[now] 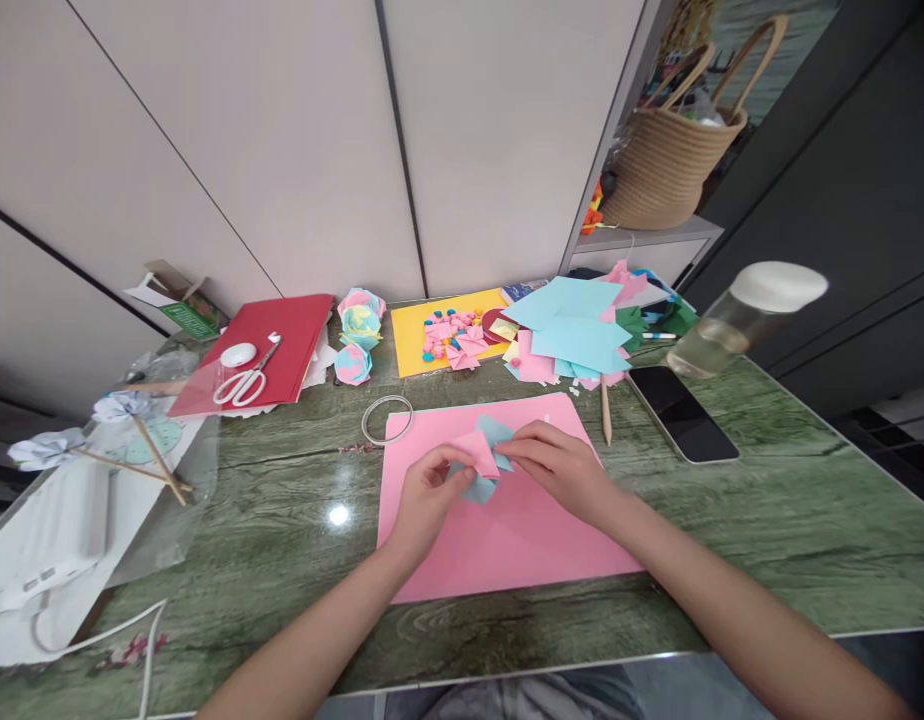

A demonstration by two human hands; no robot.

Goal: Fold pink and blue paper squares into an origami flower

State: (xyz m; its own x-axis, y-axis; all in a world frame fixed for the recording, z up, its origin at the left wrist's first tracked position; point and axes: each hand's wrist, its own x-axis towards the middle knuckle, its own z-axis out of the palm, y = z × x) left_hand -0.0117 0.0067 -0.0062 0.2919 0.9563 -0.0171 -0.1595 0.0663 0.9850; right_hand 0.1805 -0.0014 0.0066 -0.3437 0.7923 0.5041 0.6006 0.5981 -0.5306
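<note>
Over a pink paper sheet (507, 540) I hold a small folded paper piece (483, 455) made of pink and light blue parts. My left hand (430, 490) pinches its left side between thumb and fingers. On the right, my right hand (556, 465) has its fingertips closed on a light blue part of the same piece. The fingers cover some of the folds, so how the parts join is hidden. A silver ring-shaped bangle (388, 399) lies at the sheet's upper left corner.
Behind lie a yellow sheet (406, 345) with folded pieces, three paper balls (359, 328), and blue and pink papers (574, 335). White scissors (242, 386) rest on a red folder (297, 345). Rightward are a wooden stick (606, 412), phone (683, 412) and water bottle (743, 315). A white power strip (64, 520) sits left.
</note>
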